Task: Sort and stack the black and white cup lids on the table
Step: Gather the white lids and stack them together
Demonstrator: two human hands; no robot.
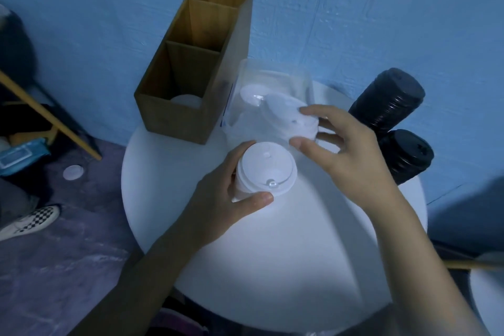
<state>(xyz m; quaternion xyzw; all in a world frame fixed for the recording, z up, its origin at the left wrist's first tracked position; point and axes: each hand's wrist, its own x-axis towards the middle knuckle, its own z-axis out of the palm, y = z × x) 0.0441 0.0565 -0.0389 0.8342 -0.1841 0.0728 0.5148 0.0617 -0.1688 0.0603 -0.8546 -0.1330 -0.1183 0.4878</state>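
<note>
My left hand (221,196) grips a short stack of white lids (266,169) standing on the round white table (272,254). Just right of it, my right hand (343,150) pinches a tilted white lid (289,114) between thumb and fingers, at the near edge of a clear plastic box (272,73). Another white lid (251,93) lies inside that box. Two stacks of black lids lie at the table's right edge, one farther back (387,101) and one nearer (406,155).
A wooden two-compartment box (177,117) stands at the table's back left, with a white lid (186,101) in its near compartment. One white lid (73,172) lies on the floor at left, near a checkered shoe (32,221). A blue wall is behind.
</note>
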